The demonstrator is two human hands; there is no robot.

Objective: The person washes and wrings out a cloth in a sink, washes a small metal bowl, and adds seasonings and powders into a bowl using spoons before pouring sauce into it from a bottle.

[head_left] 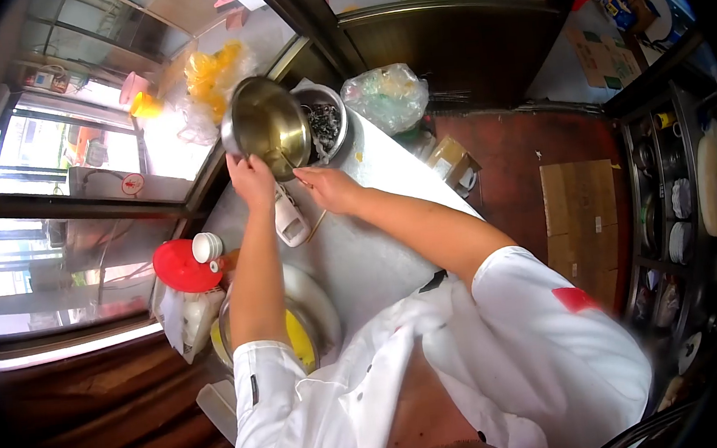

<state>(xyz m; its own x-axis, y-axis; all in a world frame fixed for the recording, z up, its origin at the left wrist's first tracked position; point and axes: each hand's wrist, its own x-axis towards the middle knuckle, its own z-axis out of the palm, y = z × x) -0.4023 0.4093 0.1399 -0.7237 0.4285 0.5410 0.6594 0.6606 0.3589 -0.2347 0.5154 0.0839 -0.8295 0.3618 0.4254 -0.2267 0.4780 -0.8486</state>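
While the left hand (pixel 251 180) grips the rim of a tilted, smooth, round metal bowl (pixel 262 117), the right hand (pixel 334 188) closes around a thin utensil (pixel 288 160) angled into it. Just beside, a second metal bowl (pixel 342 113) holds dark, stringy shreds (pixel 324 124), near a crinkled, translucent plastic bag (pixel 386 100).

head | from above the wearer's chest | faces forward, steeply down | near the worktop (pixel 377 244), wide round-edged view
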